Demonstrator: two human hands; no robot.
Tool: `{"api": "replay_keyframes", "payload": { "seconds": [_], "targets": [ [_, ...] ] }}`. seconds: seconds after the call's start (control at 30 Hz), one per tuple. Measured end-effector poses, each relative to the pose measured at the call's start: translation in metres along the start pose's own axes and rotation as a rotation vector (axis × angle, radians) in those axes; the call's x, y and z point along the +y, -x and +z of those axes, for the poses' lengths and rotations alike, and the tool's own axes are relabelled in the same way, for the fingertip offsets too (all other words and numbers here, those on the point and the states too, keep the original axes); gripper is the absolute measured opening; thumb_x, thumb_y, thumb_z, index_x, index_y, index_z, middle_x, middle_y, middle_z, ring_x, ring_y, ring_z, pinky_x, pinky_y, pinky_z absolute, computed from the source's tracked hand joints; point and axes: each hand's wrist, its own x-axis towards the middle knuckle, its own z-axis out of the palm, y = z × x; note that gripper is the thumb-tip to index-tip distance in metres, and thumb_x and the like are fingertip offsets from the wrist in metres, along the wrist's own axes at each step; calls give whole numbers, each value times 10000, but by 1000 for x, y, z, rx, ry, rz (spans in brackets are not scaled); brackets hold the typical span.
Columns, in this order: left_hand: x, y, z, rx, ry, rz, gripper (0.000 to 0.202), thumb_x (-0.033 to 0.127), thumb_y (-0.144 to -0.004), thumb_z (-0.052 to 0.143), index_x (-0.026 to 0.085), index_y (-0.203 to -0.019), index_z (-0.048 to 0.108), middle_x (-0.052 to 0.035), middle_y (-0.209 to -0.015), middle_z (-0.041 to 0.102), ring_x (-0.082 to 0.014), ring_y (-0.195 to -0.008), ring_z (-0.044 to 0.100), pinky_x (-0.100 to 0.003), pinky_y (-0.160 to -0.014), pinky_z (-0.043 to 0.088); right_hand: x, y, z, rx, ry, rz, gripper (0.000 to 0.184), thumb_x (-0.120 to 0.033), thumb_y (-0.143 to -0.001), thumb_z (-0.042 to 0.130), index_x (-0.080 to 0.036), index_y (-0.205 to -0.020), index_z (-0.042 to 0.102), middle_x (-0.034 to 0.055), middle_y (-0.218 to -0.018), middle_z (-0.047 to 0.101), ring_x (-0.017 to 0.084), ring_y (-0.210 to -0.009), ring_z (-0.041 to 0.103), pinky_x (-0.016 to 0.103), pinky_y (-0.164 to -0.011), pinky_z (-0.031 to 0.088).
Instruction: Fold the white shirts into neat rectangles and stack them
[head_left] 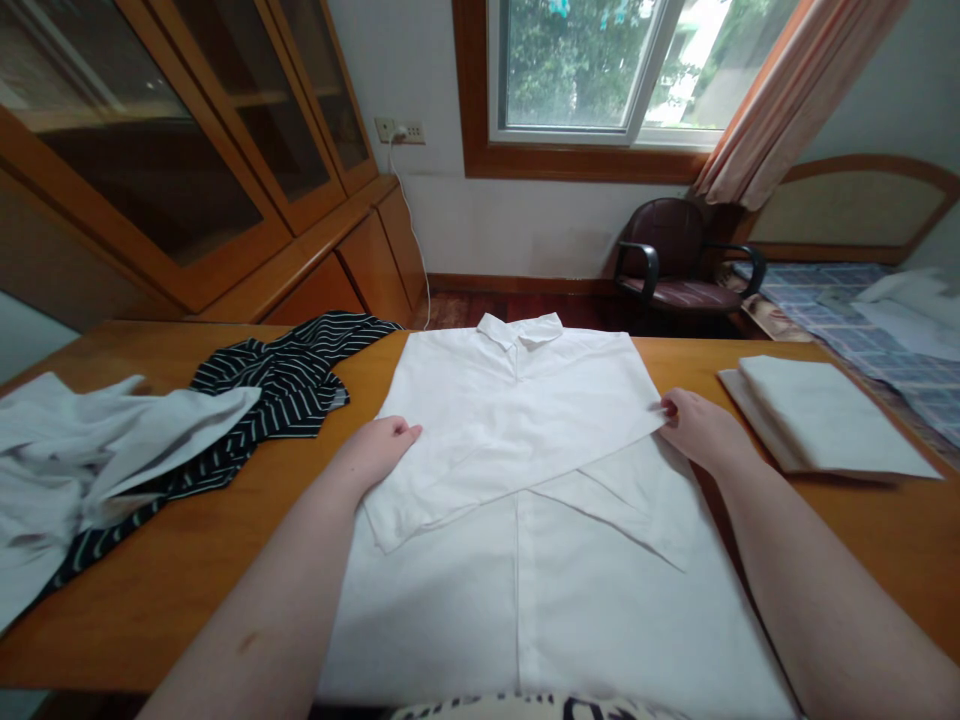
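A white collared shirt (517, 420) lies spread on the wooden table, collar at the far edge and front placket running down the middle. Both its sleeves are folded inward and cross over the body. My left hand (386, 447) is closed on the shirt's left edge, thumb on top and the other fingers partly hidden. Across from it, my right hand (694, 425) pinches the cloth at the right edge, where the upper sleeve's border ends. The lower part of the shirt reaches the near side of the table.
Left on the table (285, 530) are a crumpled white garment (90, 450) and a black-and-white striped garment (300, 370). A folded white stack of cloth (825, 415) lies at the right. Beyond stand a glass-door cabinet (315, 250), an armchair (675, 250) and a bed (862, 310).
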Motion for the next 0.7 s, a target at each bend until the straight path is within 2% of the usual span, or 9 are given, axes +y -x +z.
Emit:
{"api": "replay_keyframes", "payload": {
  "seconds": [0.2, 0.47, 0.57, 0.7],
  "targets": [
    [1, 1, 1, -7, -14, -4, 318, 513, -770, 491, 220, -658, 544, -25, -735, 642, -198, -711, 585, -267, -567, 342, 4, 0, 6, 33, 28, 24, 153, -90, -678, 502, -214, -768, 501, 48, -852, 589, 187, -728, 549, 279, -582, 337],
    [-1, -1, 2, 23, 2, -7, 323, 523, -754, 505, 217, -661, 555, -36, -729, 641, -203, -699, 584, -274, -567, 344, 21, -1, 11, 149, -85, -123, 146, -99, -705, 503, -215, -778, 553, 44, -899, 560, 159, -687, 541, 260, -576, 366],
    [-3, -2, 2, 12, 1, 3, 353, 544, -765, 474, 215, -672, 564, -45, -751, 652, -212, -714, 590, -279, -568, 351, 26, -2, 11, 91, -180, -109, 180, -98, -658, 524, -210, -786, 582, 37, -879, 584, 156, -688, 555, 262, -616, 405],
    [-2, -2, 1, 3, -9, 5, 359, 539, -780, 449, 217, -677, 567, -50, -760, 660, -221, -729, 599, -279, -575, 357, 33, 1, 5, -108, -377, 37, 222, -181, -633, 586, -204, -851, 615, 21, -796, 641, 181, -717, 588, 283, -673, 451]
  ]
}}
